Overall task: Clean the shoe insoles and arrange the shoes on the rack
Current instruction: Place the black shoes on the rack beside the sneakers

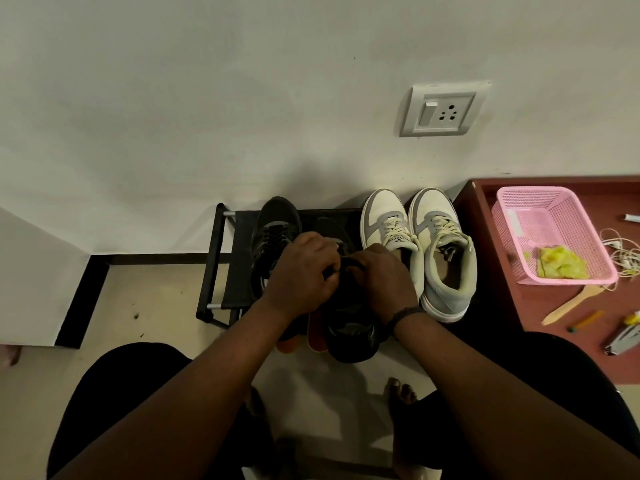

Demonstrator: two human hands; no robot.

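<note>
A low black shoe rack (pixel 221 271) stands against the wall. On it sit one black sneaker (pixel 273 230) at the left and a pair of white and grey sneakers (pixel 443 258) at the right. Both my hands work at the mouth of a second black sneaker (pixel 349 334) in the middle, its heel toward me. My left hand (pixel 301 271) and my right hand (pixel 384 275) have curled fingers that pinch the shoe's dark tongue or laces between them. Orange insole ends (pixel 317 336) stick out under this shoe.
A reddish-brown table (pixel 502 299) stands at the right with a pink basket (pixel 554 233) holding a yellow cloth (pixel 561 265), a wooden spatula (pixel 575 303), a stapler (pixel 623 339) and white cords. A wall socket (pixel 443 110) is above. My knees and bare feet are below.
</note>
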